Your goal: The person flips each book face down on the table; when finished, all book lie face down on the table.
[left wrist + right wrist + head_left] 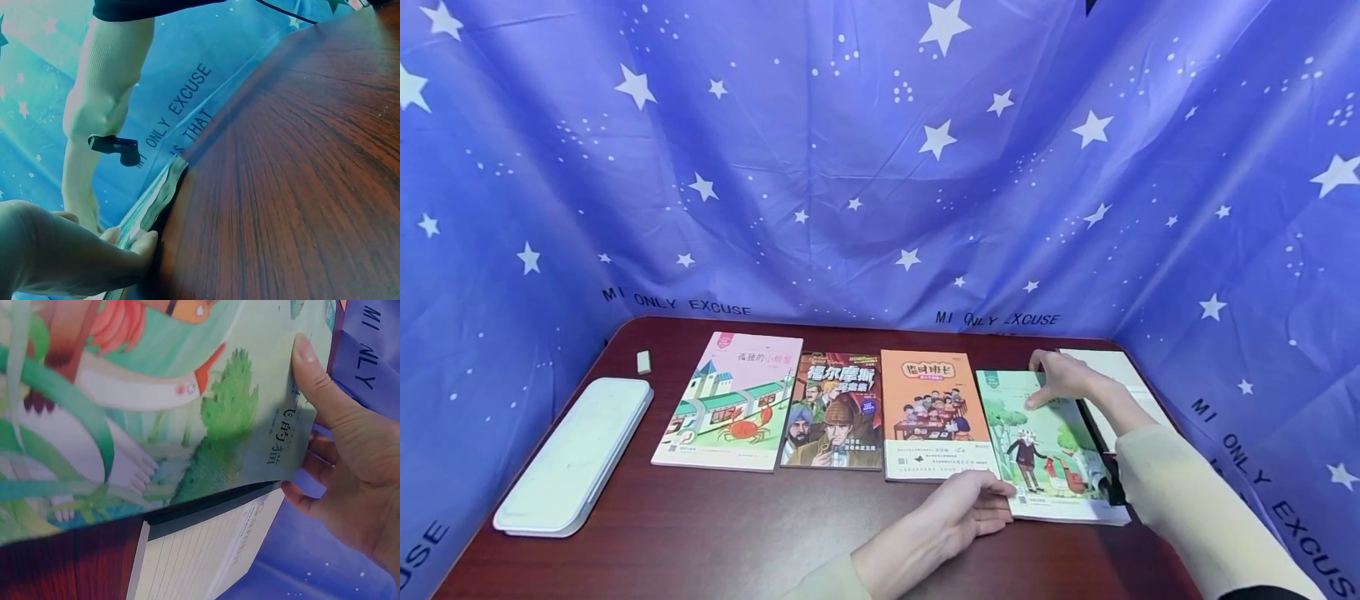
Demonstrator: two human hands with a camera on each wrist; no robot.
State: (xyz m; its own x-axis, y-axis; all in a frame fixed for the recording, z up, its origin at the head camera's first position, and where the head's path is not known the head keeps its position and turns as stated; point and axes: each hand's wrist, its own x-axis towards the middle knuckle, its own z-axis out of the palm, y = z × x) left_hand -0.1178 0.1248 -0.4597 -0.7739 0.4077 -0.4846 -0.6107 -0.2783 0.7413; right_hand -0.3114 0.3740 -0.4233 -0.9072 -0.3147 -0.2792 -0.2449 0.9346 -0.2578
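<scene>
A green picture book (1022, 442) with a suited figure and hens on its cover lies at the right end of a row of books. My right hand (1071, 377) grips its top edge, thumb on the cover and fingers behind the edge, as the right wrist view shows. At the lower left corner my left hand (951, 521) pinches the same book, its thumb by the cover and fingers along the edge. Just left of it lies an orange book (928, 408). A lined notepad (206, 550) with a dark binding sits beside the green book, partly hidden by it.
Farther left lie a detective book (835, 417) and a pink book (737, 408) with a crab. A white case (576, 454) and a small white eraser-like block (643, 362) are at the left of the dark red table (715, 533). Starry blue curtains (865, 150) surround it.
</scene>
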